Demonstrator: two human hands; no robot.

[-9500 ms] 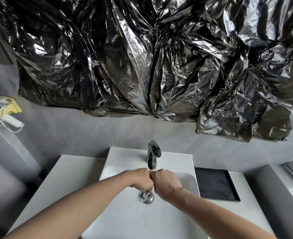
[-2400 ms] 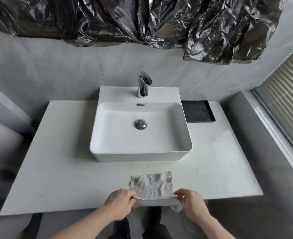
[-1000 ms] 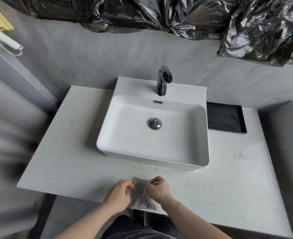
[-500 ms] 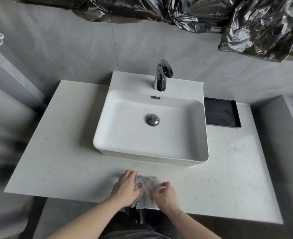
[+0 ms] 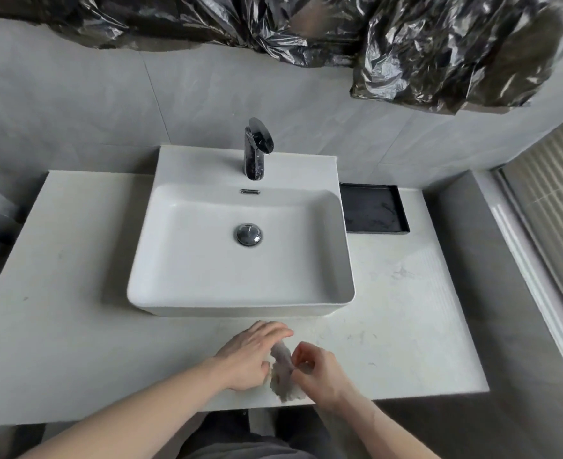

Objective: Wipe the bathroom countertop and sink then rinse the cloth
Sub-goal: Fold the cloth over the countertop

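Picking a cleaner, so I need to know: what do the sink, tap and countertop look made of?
Sink: glossy white ceramic, judging by its smooth sheen. Tap: polished metal, mirror-like reflections. Countertop: pale stone or a stone look-alike, faint grey veining, duller finish; which one is unclear.

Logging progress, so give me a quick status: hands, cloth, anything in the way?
Left hand flat, fingers straight beside the cloth. Right hand pinching the cloth, bunched at the countertop front edge. Sink empty, nothing blocking.
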